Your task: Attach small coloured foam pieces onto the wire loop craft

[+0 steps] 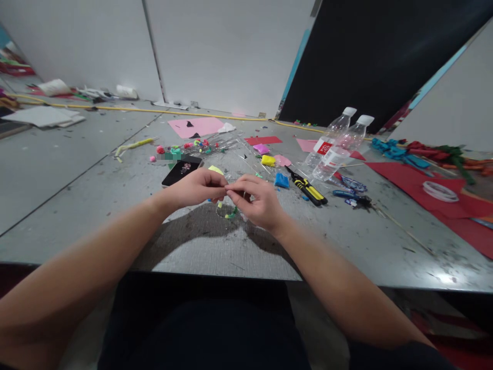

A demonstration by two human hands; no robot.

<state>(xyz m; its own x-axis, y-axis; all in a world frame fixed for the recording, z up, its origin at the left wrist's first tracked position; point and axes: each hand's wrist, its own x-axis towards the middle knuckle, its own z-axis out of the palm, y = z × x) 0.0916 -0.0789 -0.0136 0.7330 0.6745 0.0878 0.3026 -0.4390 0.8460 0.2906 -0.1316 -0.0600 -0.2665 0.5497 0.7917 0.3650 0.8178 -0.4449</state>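
My left hand [202, 186] and my right hand [256, 200] meet over the table, thumbs and forefingers pinched together tip to tip. From the pinched fingers hangs a thin wire ring [231, 216] dotted with small green and yellow clay pieces. Its upper part is hidden by the fingers, and any tiny bit between the fingertips is too small to make out. Beyond my left hand lies a black phone [183, 170]. Past my right hand are a blue clay packet [282, 180], a yellow clay packet [268, 161] and a pink clay packet [261, 149].
Black-and-yellow pliers [308, 189] lie right of the packets, with two plastic bottles [334, 149] behind. Coloured clay bits on wires [200, 146] and pink paper [194, 127] lie farther back. Red paper [431, 190] covers the right side. A yellow cord [142, 109] runs along the back.
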